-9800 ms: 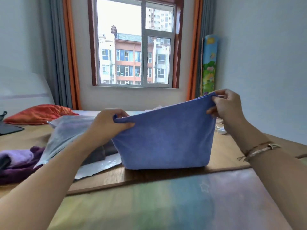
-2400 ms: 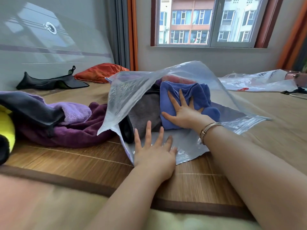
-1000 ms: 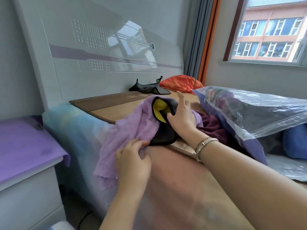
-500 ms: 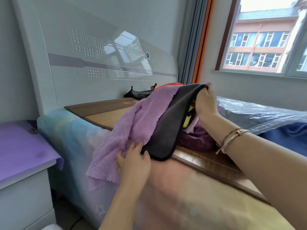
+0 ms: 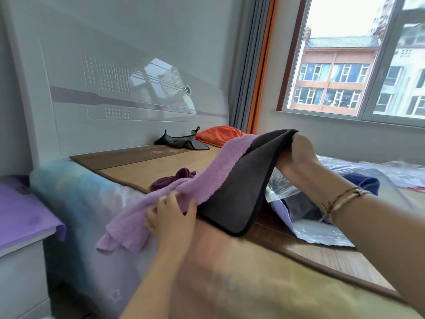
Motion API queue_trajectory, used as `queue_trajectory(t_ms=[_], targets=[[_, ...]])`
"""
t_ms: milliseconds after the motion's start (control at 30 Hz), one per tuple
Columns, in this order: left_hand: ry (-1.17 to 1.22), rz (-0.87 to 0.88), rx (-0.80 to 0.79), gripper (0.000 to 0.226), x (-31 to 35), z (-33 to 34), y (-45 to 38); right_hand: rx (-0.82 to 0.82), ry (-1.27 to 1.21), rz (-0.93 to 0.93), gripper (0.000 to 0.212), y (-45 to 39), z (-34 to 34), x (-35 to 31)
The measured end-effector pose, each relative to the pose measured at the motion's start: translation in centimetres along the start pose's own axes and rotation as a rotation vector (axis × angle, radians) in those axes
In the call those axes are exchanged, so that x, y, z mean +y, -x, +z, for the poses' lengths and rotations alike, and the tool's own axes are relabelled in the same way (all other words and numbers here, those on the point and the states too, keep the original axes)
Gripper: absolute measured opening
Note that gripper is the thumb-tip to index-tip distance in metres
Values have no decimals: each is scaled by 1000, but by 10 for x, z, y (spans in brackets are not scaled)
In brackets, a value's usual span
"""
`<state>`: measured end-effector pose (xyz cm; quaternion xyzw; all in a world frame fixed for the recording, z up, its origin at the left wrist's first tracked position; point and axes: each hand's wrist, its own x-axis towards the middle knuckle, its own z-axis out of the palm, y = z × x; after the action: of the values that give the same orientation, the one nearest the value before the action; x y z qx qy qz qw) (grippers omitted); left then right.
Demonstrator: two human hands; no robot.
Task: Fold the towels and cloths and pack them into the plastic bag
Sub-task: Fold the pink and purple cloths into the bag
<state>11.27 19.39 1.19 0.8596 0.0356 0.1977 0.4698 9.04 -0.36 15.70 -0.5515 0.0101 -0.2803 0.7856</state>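
Head view: the grey cloth and lilac towel are now lifted higher off the bed than half a second ago, so the next fold is starting. Right hand pinches the grey cloth's top edge, seemingly; left hand grips the lilac towel. Their long axis runs from frame centre down to lower left. The plastic bag lies right of centre.
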Motion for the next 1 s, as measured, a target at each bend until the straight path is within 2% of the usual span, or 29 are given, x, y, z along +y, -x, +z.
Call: queue_trajectory(t_ms=[100,167,200,267,300,367,467,500,633,800,1000], targets=[[53,120,87,52,4,-1,-1,-23,69,52,31,1,-6,17],[-5,182,17,61,4,2,-2,-63,145,4,33,2,-10,31],[-38,207,-26,54,3,5,-1,-78,247,-44,38,4,-12,36],[-56,263,-35,24,-1,10,3,-147,604,-171,41,13,-13,43],[-43,287,-1,14,-3,11,5,-210,781,-222,37,19,-12,47],[70,295,73,8,-4,10,5,-301,1049,-287,26,29,-9,57],[367,160,157,18,0,-4,-2,-381,1280,-381,10,38,-4,72],[431,90,195,20,2,-10,-6,-409,1344,-377,11,41,-1,77],[524,-47,301,19,-1,-24,-18,-476,1596,-297,43,36,9,107],[649,-86,412,17,-12,-33,-33,-373,1897,-290,66,-4,19,131],[773,-127,626,17,-19,-41,-45,-264,2000,-75,53,-48,32,148]])
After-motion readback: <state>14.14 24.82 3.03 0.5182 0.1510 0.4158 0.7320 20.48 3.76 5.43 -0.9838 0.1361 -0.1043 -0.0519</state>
